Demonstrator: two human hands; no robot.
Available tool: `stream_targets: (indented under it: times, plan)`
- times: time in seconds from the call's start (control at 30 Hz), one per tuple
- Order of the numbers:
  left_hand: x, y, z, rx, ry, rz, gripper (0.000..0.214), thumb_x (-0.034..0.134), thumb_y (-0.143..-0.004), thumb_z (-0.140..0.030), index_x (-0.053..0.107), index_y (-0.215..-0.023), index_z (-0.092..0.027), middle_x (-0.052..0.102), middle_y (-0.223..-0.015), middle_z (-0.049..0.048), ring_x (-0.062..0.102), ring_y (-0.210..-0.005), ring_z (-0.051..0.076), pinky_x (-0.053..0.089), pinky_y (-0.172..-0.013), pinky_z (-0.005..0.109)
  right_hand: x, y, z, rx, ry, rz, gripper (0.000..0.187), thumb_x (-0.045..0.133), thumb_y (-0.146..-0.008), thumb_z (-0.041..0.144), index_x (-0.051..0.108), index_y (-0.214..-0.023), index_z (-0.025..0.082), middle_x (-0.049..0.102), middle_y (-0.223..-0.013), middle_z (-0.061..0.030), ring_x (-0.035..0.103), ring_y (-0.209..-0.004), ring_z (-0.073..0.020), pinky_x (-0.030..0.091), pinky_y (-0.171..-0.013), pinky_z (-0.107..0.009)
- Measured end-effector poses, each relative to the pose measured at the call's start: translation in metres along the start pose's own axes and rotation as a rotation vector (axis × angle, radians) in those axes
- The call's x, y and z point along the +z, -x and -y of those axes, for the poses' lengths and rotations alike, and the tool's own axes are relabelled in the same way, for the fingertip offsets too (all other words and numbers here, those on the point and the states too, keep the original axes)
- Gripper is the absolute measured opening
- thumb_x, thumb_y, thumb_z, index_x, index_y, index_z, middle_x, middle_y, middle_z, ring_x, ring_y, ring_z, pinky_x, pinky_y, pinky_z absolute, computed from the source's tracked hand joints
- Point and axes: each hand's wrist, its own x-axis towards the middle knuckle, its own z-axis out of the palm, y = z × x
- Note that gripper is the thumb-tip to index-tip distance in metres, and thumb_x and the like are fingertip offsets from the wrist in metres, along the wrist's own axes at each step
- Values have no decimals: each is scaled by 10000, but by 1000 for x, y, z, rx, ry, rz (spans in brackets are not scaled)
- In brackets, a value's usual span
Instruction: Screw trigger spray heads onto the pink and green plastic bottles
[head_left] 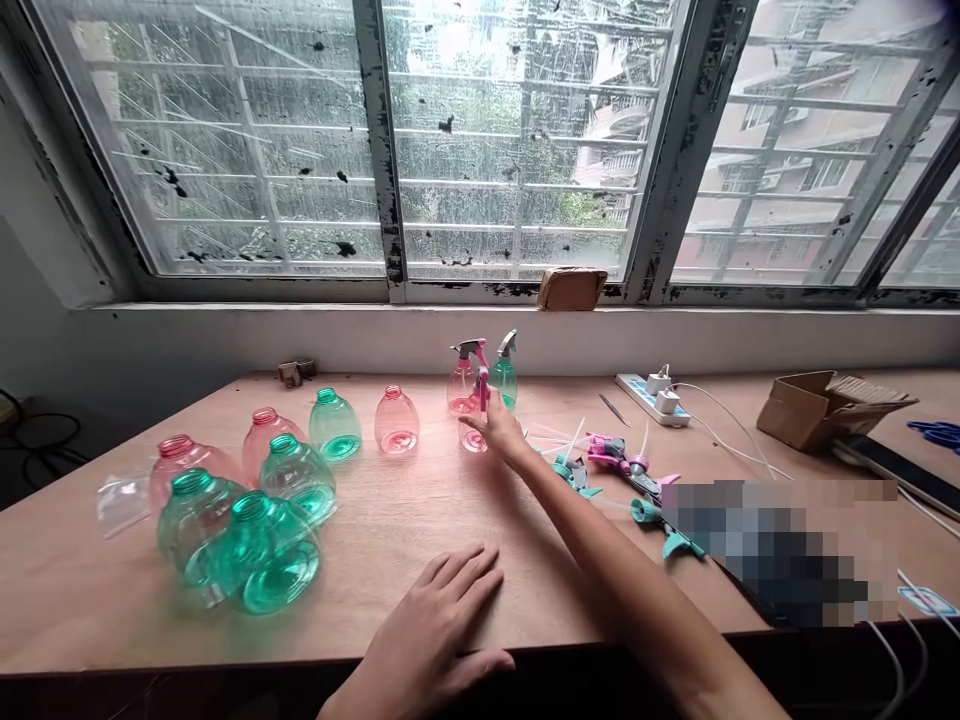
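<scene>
At the back of the table, my right hand (496, 425) is closed around the upper part of a pink spray bottle (474, 441), hiding most of it. Close behind stand another pink spray bottle (460, 385) and a green spray bottle (505, 378), both with sprayer heads on. My left hand (448, 612) lies flat near the front edge, fingers stretched out, holding nothing. A pink bottle without a head (397, 425) stands left of my right hand. Loose pink and green sprayer heads (619, 455) lie right of my right forearm.
Several open green bottles (270, 560) and pink bottles (187, 465) cluster at the left, by a clear plastic bag (124, 503). A power strip (652, 400), a cardboard box (825, 410) and blue scissors (937, 432) lie at the right. Cables run across the table (390, 560) there.
</scene>
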Motion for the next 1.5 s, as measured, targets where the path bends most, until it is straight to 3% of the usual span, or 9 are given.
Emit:
stream_targets:
  times: [0.17,0.43,0.67,1.0,1.1,1.2,1.3,1.4,1.5]
  plan:
    - [1,-1,1,9,21,-32,656,651,-934,-597,527,-1482,-259,528,-1577,111,523,-1419,371,460,-1153,537,28,-24,-2,50,65,-100,487,681,-970,362,533,-1407,206,552,-1462,-125,593,-1255,-334,519,-1009,-553]
    - [-1,-1,-5,1,26,-33,668,676,-928,-571,521,-1488,-242,546,-1562,117,520,-1421,370,464,-1155,536,61,-33,-2,45,146,-213,509,660,-983,389,506,-1436,217,531,-1480,-128,578,-1274,-344,525,-1005,-558]
    - [-9,-4,-10,-18,33,5,675,656,-929,-598,540,-1475,-219,552,-1554,135,512,-1427,375,456,-1165,540,75,-30,-7,9,182,-277,740,457,-1030,539,231,-1581,99,444,-1506,-283,465,-1359,-397,516,-999,-519]
    - [-3,-2,-8,7,-7,-30,678,636,-938,-606,505,-1466,-202,516,-1575,161,500,-1430,372,413,-1186,572,87,-43,-10,13,217,-296,776,418,-1035,538,190,-1599,55,437,-1494,-316,468,-1332,-414,481,-1029,-530]
    - [-8,6,-6,-10,-36,-316,575,599,-989,-532,434,-1477,-277,476,-1597,134,449,-1461,367,348,-1210,616,87,-40,-10,3,226,-293,789,417,-1043,510,125,-1613,48,405,-1528,-321,416,-1387,-407,444,-1071,-538]
    - [-26,20,-1,-221,-105,-884,430,589,-1022,-317,439,-1422,-368,405,-1608,43,395,-1483,348,349,-1213,617,87,-36,-9,-18,248,-278,822,455,-1039,477,60,-1625,57,287,-1626,-319,305,-1475,-404,354,-1144,-564]
    - [-46,37,12,-521,-178,-1369,614,704,-967,-260,379,-1480,-352,318,-1643,7,288,-1540,335,274,-1274,577,87,-32,-7,-25,272,-249,880,503,-1026,467,29,-1622,26,153,-1683,-326,179,-1540,-401,252,-1202,-573]
    - [-54,47,33,-629,-189,-1421,830,838,-850,-389,341,-1504,-270,368,-1614,54,365,-1480,384,321,-1240,589,85,-27,-4,0,285,-223,945,523,-1014,488,7,-1607,-36,68,-1685,-361,89,-1567,-408,211,-1222,-570]
    - [-49,48,49,-776,8,-1340,854,808,-830,-525,371,-1490,-205,464,-1508,125,491,-1369,385,408,-1174,584,81,-19,1,44,297,-201,993,541,-1006,477,-42,-1594,-72,27,-1676,-385,29,-1574,-421,192,-1230,-576]
